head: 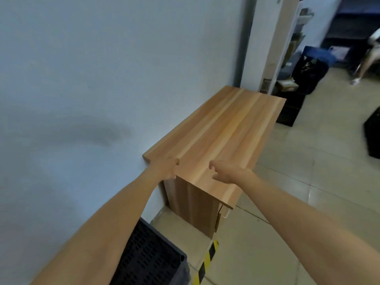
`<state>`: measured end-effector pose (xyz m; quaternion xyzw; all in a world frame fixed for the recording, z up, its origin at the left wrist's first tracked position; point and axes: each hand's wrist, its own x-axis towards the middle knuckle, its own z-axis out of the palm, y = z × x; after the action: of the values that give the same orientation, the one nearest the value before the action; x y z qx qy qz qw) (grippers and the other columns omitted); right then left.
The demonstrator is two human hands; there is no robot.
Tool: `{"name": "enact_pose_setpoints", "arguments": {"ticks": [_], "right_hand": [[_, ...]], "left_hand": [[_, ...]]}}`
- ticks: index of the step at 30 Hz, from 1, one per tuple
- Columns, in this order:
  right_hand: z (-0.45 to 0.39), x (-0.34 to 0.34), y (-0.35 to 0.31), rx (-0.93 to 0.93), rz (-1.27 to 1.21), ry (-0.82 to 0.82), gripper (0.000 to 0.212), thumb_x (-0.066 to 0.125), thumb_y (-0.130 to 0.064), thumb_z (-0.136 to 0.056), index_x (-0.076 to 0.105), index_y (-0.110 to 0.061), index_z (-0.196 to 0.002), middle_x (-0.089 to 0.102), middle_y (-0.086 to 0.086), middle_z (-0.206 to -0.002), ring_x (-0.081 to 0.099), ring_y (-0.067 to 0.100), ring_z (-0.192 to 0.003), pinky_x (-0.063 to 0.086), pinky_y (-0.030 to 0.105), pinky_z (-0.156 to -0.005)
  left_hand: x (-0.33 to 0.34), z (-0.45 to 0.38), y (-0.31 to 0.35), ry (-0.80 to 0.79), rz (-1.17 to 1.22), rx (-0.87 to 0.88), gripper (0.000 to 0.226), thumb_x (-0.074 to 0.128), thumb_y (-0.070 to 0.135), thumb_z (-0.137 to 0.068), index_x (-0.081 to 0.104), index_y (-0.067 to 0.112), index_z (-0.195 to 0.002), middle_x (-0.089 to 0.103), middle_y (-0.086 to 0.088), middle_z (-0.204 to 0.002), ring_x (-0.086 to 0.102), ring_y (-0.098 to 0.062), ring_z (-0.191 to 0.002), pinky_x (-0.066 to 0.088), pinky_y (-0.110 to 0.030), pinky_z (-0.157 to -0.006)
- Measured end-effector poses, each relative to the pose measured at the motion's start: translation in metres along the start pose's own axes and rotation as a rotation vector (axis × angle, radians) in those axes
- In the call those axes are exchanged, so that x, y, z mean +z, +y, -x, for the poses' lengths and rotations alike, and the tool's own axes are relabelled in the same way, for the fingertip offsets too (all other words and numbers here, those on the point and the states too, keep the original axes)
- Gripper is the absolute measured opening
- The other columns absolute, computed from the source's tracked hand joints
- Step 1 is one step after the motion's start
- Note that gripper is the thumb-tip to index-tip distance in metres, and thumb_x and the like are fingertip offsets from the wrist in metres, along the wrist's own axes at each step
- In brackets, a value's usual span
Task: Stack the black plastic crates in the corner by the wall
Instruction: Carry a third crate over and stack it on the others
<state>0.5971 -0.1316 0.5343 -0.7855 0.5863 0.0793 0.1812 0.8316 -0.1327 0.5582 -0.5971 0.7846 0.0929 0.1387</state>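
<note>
Both arms reach forward over a wooden cabinet [226, 128] that stands against the white wall [102, 68]. The left hand [166, 168] and the right hand [223, 171] hold nothing; their fingers look loosely curled, though blur hides the detail. A black crate [148, 258] sits on the tiled floor [287, 202] by the wall, low in view under the left forearm. More dark crates [290, 112] stand beyond the cabinet's far end, and another [373, 134] at the right edge. Yellow-black tape [207, 258] runs along the floor.
</note>
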Motion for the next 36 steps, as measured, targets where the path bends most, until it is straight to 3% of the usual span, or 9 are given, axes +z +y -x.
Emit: {"name": "enact_pose_setpoints", "arguments": {"ticks": [4, 10, 13, 18, 24, 30, 36], "right_hand": [[0.082, 0.011, 0.084, 0.185, 0.064, -0.049, 0.045, 0.050, -0.026, -0.098, 0.037, -0.021, -0.140, 0.054, 0.008, -0.135, 0.057, 0.030, -0.116, 0.048, 0.041, -0.089], [0.217, 0.021, 0.193, 0.362, 0.031, -0.012, 0.045, 0.050, -0.023, -0.097, 0.037, -0.021, -0.140, 0.053, 0.009, -0.139, 0.054, 0.030, -0.121, 0.047, 0.042, -0.097], [0.288, 0.027, 0.239, 0.451, -0.018, 0.025, 0.043, 0.050, -0.025, -0.097, 0.040, -0.021, -0.138, 0.050, 0.007, -0.142, 0.052, 0.028, -0.123, 0.043, 0.040, -0.094], [0.402, 0.043, 0.308, 0.647, -0.089, 0.043, 0.043, 0.047, -0.028, -0.098, 0.039, -0.021, -0.139, 0.052, 0.007, -0.139, 0.054, 0.029, -0.120, 0.042, 0.036, -0.086], [0.535, 0.074, 0.363, 0.913, -0.199, 0.095, 0.045, 0.050, -0.030, -0.098, 0.041, -0.017, -0.139, 0.051, 0.009, -0.140, 0.052, 0.031, -0.124, 0.044, 0.043, -0.099], [0.649, 0.115, 0.398, 1.170, -0.277, 0.104, 0.042, 0.046, -0.031, -0.099, 0.046, -0.013, -0.137, 0.054, 0.012, -0.135, 0.055, 0.034, -0.120, 0.045, 0.045, -0.098], [0.709, 0.157, 0.433, 1.379, -0.375, 0.035, 0.041, 0.047, -0.033, -0.099, 0.047, -0.015, -0.137, 0.054, 0.011, -0.135, 0.055, 0.032, -0.120, 0.045, 0.039, -0.089]], "left_hand": [[-0.006, -0.002, 0.102, 0.017, -0.063, 0.139, 0.053, 0.059, 0.023, -0.091, 0.041, 0.024, -0.141, 0.059, -0.004, -0.126, 0.058, -0.023, -0.106, 0.046, -0.032, -0.070], [-0.010, 0.011, 0.250, 0.015, -0.152, 0.279, 0.055, 0.065, 0.027, -0.090, 0.043, 0.024, -0.141, 0.057, -0.007, -0.129, 0.058, -0.026, -0.109, 0.052, -0.039, -0.084], [-0.014, 0.022, 0.323, 0.037, -0.185, 0.374, 0.053, 0.065, 0.025, -0.089, 0.046, 0.022, -0.139, 0.059, -0.008, -0.126, 0.058, -0.026, -0.109, 0.053, -0.039, -0.085], [-0.029, 0.038, 0.452, 0.066, -0.305, 0.514, 0.055, 0.065, 0.031, -0.089, 0.044, 0.024, -0.140, 0.054, -0.005, -0.138, 0.054, -0.027, -0.125, 0.047, -0.039, -0.091], [-0.028, 0.061, 0.602, 0.074, -0.339, 0.757, 0.059, 0.064, 0.030, -0.090, 0.041, 0.025, -0.144, 0.049, -0.004, -0.145, 0.048, -0.026, -0.132, 0.045, -0.041, -0.101], [-0.007, 0.088, 0.739, 0.068, -0.403, 1.013, 0.057, 0.064, 0.031, -0.089, 0.043, 0.024, -0.142, 0.050, -0.003, -0.144, 0.047, -0.024, -0.132, 0.043, -0.036, -0.098], [0.022, 0.095, 0.857, 0.053, -0.424, 1.209, 0.053, 0.064, 0.032, -0.089, 0.047, 0.022, -0.138, 0.052, -0.003, -0.141, 0.049, -0.024, -0.130, 0.044, -0.037, -0.096]]}}
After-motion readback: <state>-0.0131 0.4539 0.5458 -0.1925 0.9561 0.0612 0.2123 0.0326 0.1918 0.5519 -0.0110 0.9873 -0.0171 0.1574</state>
